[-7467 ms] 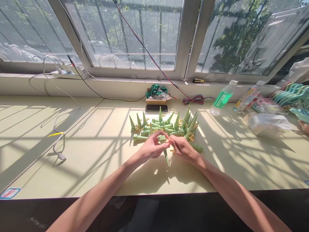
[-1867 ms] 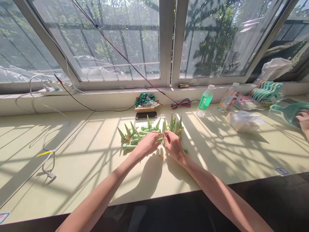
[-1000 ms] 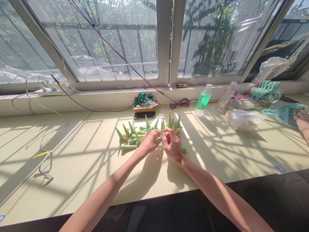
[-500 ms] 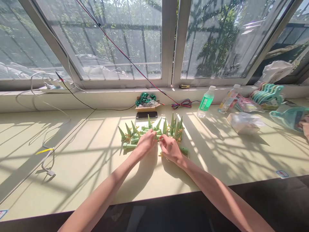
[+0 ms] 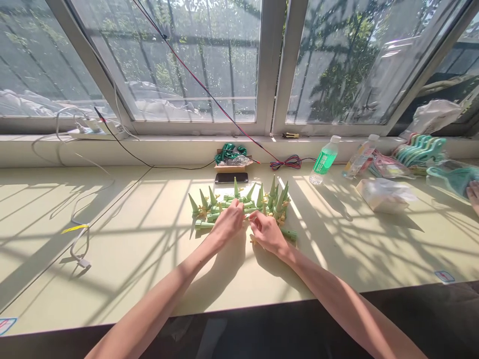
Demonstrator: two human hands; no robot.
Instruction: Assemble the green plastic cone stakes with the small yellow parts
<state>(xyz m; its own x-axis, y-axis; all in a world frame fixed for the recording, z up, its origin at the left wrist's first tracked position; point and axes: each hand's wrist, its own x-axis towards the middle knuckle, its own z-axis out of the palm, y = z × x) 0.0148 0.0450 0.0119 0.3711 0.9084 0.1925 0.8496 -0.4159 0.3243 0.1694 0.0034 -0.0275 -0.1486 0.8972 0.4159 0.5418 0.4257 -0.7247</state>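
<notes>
My left hand (image 5: 229, 220) is closed in a pinch over the middle of a group of green plastic parts. Close beside it, my right hand (image 5: 266, 232) also has its fingers pinched together. A small pale piece seems to lie between the fingertips, too small and covered to name. Around both hands are several green pointed cones (image 5: 279, 203), standing upright or slightly tilted. Green tubes (image 5: 204, 225) lie among them, one by my left wrist, and another green tube (image 5: 289, 234) is partly hidden behind my right hand. Small yellow pieces (image 5: 254, 241) show near the cones and under my right hand.
Behind the parts are a black phone (image 5: 231, 178) and a small box (image 5: 232, 160) with green material. To the right stand bottles (image 5: 324, 160), a tissue pack (image 5: 385, 194) and hangers (image 5: 424, 149). Another person's hand (image 5: 473, 193) touches a teal item. A white cable (image 5: 80, 249) lies left.
The view has shifted a little, so the table's things appear farther right. My hands stay pinched together over the green parts. The other person's hand at the right edge has changed position.
</notes>
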